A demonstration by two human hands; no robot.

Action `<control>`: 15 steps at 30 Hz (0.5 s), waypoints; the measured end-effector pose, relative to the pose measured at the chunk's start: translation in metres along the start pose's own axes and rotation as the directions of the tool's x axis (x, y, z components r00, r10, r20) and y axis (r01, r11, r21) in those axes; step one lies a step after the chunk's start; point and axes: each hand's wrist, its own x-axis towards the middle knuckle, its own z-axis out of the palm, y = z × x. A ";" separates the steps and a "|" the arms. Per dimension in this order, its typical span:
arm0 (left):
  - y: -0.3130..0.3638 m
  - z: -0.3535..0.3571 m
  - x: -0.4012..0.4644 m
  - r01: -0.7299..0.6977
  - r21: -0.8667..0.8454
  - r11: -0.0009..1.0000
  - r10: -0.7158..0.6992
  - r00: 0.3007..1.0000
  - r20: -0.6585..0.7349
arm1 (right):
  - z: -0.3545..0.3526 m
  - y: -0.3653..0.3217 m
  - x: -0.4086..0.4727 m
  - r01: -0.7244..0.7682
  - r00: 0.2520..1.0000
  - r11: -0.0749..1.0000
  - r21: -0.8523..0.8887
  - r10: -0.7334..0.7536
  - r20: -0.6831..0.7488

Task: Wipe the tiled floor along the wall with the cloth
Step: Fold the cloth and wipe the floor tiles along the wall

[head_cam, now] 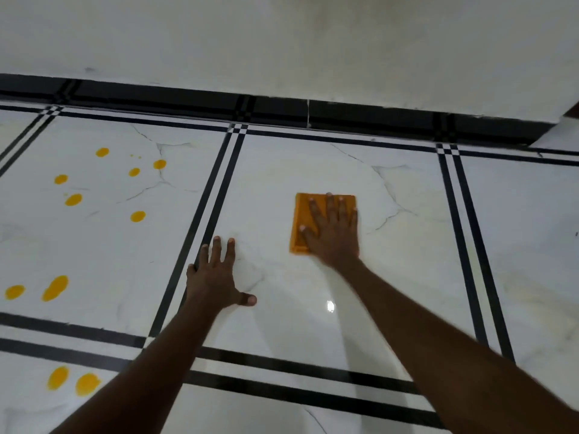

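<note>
A: On the middle tile, near the wall: right hand [333, 233] spread flat, palm down on the folded orange cloth [302, 223]. No closed grip. Fingers splayed, pressing the cloth to the floor rather than pinching it. Cloth edge shows on the left side and past the fingertips.

B: And the other hand?

A: Left hand [216, 277] also flat and open, holding nothing, planted on the bare tile beside the black double stripe [200, 227]. Reads as a brace for body weight.

B: Step in hand?

A: Mid-wipe, I judge. The tile under the cloth looks clean and glossy, with a lamp glint near the right forearm. The tile to the left carries yellow-orange spots [73, 199], a scatter of them, with more at the lower left. Those are well apart from the cloth.

B: So the next move?

A: Likely a sweep leftward across the stripe towards the spots, keeping the palm pressed so the cloth does not bunch. The left hand sits in that path and would need shifting first.

B: Surroundings?

A: White marble-pattern floor tiles [344, 324] with grey veining, black stripe borders, dark skirting [188, 98] at the foot of a pale wall [282, 42]. Dim light. Nothing else on the floor in view.
</note>
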 end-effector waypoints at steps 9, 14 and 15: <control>0.019 -0.005 -0.004 0.004 -0.047 0.999 -0.003 0.999 0.036 | -0.009 -0.045 -0.101 -0.027 0.999 0.998 0.053 0.029 -0.046; -0.012 0.015 -0.022 -0.108 -0.029 0.994 0.106 0.993 -0.044 | 0.002 0.007 -0.014 -0.104 0.994 0.995 -0.008 0.104 -0.043; -0.019 0.019 -0.028 -0.109 -0.029 0.994 0.107 0.992 -0.063 | -0.002 0.027 -0.023 -0.178 0.982 0.984 0.009 0.178 -0.068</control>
